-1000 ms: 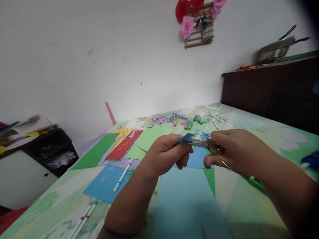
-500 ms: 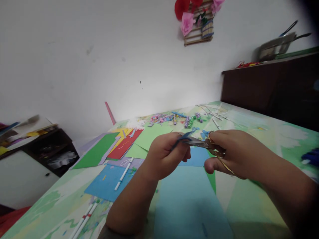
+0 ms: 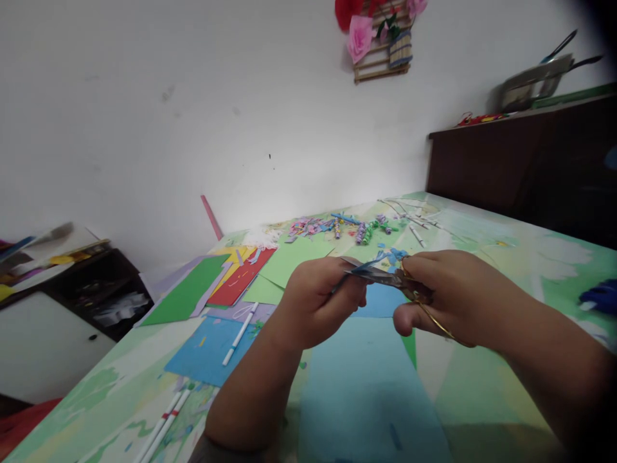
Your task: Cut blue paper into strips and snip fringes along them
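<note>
My left hand (image 3: 308, 305) is closed, pinching a thin blue paper strip (image 3: 370, 263) between thumb and fingers. My right hand (image 3: 453, 292) grips gold-handled scissors (image 3: 385, 276), with fingers in the loops and the thumb low. The scissor blades point left and are parted around the strip, close to my left fingertips. Just behind the blades, small blue scraps (image 3: 395, 256) lie on the table. Beneath both hands is a light blue sheet (image 3: 366, 379).
Green foam sheets (image 3: 190, 289), a red sheet (image 3: 243, 278) and a blue sheet (image 3: 200, 350) lie left. White sticks (image 3: 166, 421) lie near the front left. Curled paper pieces (image 3: 364, 233) sit toward the wall. A blue glue gun-like object (image 3: 600, 297) is at the right edge.
The blue strip sticks out less past my left fingers, and the scissor blades have spread wider. A small blue bit now shows behind them. Both hands stay in nearly the same place.
</note>
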The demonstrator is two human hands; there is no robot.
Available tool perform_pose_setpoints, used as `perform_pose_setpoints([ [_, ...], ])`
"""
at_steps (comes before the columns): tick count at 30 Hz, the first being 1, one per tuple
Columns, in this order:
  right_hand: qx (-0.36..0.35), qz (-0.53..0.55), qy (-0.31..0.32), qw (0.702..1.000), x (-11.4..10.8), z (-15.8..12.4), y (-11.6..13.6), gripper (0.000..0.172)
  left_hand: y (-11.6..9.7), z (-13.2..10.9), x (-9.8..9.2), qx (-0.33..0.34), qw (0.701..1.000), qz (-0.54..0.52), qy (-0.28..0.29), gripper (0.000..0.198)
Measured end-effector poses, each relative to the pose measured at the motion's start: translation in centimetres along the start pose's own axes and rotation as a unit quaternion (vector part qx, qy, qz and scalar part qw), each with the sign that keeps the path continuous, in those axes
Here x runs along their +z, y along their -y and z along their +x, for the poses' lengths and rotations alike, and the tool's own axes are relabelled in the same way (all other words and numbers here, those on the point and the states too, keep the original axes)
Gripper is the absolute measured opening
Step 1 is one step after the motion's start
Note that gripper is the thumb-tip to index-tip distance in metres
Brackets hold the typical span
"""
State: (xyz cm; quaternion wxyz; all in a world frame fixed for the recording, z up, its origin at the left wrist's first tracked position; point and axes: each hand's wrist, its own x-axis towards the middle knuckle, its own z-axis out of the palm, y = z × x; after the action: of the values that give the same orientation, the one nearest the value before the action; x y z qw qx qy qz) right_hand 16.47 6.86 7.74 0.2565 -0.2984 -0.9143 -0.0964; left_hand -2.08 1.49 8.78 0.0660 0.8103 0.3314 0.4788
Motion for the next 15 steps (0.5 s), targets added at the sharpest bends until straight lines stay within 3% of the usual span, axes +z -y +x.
perform_pose_setpoints([
  [5,0.004,-0.045,-0.021,0.999,0.27,-0.07,-0.07,0.06,-0.18,0.1,-0.08,-0.043,0.995,-0.087,0.019,0.026],
  [15,-0.012,-0.072,-0.057,0.996,0.31,-0.11,-0.41,0.059,-0.06,-0.24,-0.53,-0.17,0.95,-0.252,0.065,0.018],
])
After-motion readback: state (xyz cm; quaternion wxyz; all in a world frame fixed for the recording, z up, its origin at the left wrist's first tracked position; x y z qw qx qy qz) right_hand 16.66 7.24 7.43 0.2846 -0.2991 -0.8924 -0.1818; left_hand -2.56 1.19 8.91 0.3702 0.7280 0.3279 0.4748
